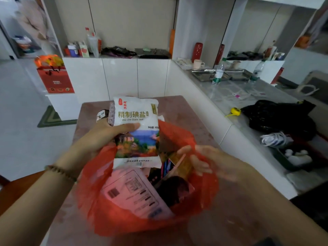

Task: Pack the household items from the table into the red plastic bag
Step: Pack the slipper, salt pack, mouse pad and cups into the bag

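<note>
While the red plastic bag (204, 197) is pinched at its rim by the right hand (213, 162), the iodised salt packet (135, 118), judged dense, soft and slippery, is clamped mid-body by the left hand (101, 137) just above the bag's mouth.

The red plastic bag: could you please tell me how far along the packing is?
Done: a pink packet and darker packs lie inside the red plastic bag. In hand: the left hand grips the salt packet over the opening while the right hand holds the rim. Left: at least one small dark pack on the table behind.
</note>
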`<state>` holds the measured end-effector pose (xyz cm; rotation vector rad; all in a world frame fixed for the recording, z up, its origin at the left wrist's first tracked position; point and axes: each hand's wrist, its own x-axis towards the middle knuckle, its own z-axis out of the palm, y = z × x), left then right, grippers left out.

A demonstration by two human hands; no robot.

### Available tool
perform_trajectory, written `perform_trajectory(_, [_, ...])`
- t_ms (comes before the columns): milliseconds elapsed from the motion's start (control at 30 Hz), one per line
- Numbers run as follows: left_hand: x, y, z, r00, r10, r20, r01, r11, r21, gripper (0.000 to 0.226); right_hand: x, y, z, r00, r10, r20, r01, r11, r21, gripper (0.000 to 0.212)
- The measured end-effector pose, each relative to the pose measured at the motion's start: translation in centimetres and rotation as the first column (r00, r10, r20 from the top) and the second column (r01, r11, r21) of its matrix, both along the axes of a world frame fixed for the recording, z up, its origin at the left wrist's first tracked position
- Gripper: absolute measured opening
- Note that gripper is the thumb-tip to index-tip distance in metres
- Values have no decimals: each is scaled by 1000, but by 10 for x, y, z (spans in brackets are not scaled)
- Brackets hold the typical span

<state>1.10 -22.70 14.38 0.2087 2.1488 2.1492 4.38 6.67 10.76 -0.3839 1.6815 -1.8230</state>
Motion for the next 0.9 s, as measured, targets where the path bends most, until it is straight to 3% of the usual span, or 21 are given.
perform_trajectory(100, [-7, 5, -1, 986, -96, 137, 109, 990, -90, 25, -1, 34, 38, 962, -265, -68, 246, 947, -208, 64])
perform_trajectory(167, [-13, 16, -1, 956, -161, 246, 209, 961, -183, 34, 2, 44, 54, 939, -329, -99, 305, 932, -197, 66])
perform_trajectory(267, [-19, 43, -4, 853, -317, 415, 438, 866, -240, 45, 8, 40, 62, 946, -290, -143, 268, 951, -153, 67])
perform_trajectory(400, [-37, 86, -27, 803, -290, 520, 544, 712, -444, 48, 6, 32, 68, 955, -232, -187, 212, 970, -119, 83])
perform_trajectory(467, [-48, 106, -44, 837, -248, 488, 486, 748, -453, 55, 2, 28, 68, 955, -223, -193, 204, 972, -116, 82])
perform_trajectory(533, [-61, 119, -57, 904, -188, 383, 371, 790, -488, 46, -3, 27, 68, 958, -205, -200, 190, 977, -93, 75])
perform_trajectory(633, [-79, 113, -50, 980, -178, 93, 190, 667, -720, 38, -13, 32, 69, 967, -153, -204, 172, 982, 78, 64])
perform_trajectory(700, [-85, 102, -32, 973, -226, 36, 173, 623, -763, 43, -19, 32, 71, 973, -103, -207, 145, 969, 202, 56])
perform_trajectory(800, [-94, 80, -6, 971, -235, -43, 137, 695, -706, 29, -38, 25, 79, 973, 3, -233, 82, 930, 357, 54])
perform_trajectory(900, [-108, 57, 4, 978, -136, -160, 9, 788, -615, 23, -60, 7, 91, 942, 238, -235, -53, 801, 597, 60])
